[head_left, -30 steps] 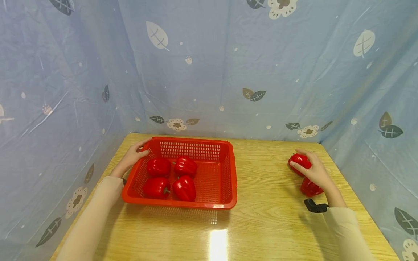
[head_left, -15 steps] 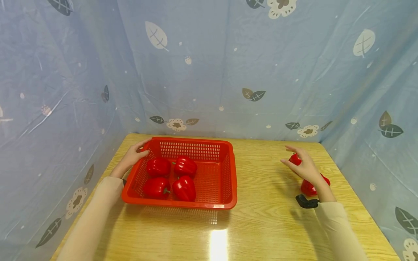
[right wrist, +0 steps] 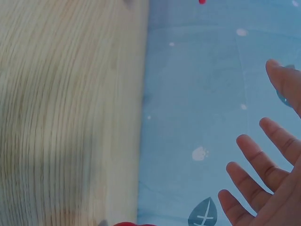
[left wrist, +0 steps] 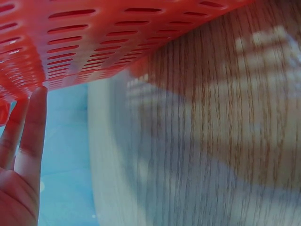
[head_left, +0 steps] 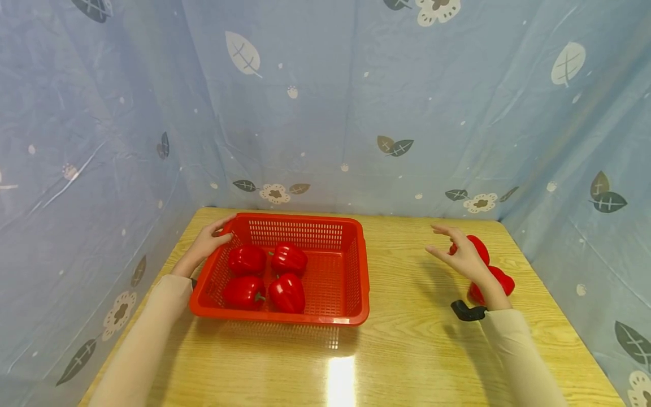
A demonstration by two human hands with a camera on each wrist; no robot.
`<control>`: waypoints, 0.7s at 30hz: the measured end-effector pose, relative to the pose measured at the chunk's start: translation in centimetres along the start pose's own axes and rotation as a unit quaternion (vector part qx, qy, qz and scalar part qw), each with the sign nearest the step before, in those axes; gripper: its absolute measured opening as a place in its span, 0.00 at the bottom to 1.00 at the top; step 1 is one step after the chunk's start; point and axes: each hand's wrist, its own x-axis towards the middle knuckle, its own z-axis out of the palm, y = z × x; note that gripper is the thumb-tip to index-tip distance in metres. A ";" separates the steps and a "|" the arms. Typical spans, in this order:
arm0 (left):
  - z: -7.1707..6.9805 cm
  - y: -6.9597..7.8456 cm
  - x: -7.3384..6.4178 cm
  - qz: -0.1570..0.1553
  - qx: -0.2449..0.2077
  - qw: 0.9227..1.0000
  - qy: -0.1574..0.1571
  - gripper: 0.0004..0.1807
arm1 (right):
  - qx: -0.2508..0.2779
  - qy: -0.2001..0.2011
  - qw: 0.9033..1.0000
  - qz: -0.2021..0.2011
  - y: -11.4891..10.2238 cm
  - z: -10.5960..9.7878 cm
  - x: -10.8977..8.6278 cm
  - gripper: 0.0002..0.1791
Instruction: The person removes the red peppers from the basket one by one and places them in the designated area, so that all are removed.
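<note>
My left hand [head_left: 205,243] rests at the left rim of a red plastic basket [head_left: 363,265], thumb over the edge. In the left wrist view, its straight fingers [left wrist: 35,132] touch the slotted outer wall. Several red bell peppers lie in the basket's left half, among them one with a green stem [head_left: 244,292] at the front left. My right hand [head_left: 465,260] hovers over the right part of the table, thumb and fingers spread with nothing between them. Behind it lies a red bell pepper [head_left: 479,249]; a second bell pepper [head_left: 500,280] lies nearer, partly hidden by the wrist.
The wooden table [head_left: 407,350] meets a blue patterned curtain [head_left: 325,113] at its back and sides. A black wrist strap piece [head_left: 468,311] juts from the right wrist. In the right wrist view, a red edge of a pepper [right wrist: 134,224] shows at the bottom.
My right hand has moved left, off the two bell peppers at the right, and more of both shows now. The left hand, the basket and its peppers have stayed put.
</note>
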 end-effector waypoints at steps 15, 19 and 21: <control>0.0 0.3 -0.1 -0.017 -0.047 0.999 -0.011 0.31 | 0.067 -0.008 0.998 -0.010 -1.1 0.7 1.0 0.33; 0.0 1.1 -0.2 -0.021 -0.052 0.998 -0.017 0.31 | 0.082 -0.012 0.996 -0.021 -1.6 0.9 1.4 0.32; 0.1 1.8 -0.4 -0.022 -0.057 0.998 -0.018 0.31 | 0.080 -0.015 0.996 -0.025 -1.8 1.0 1.6 0.32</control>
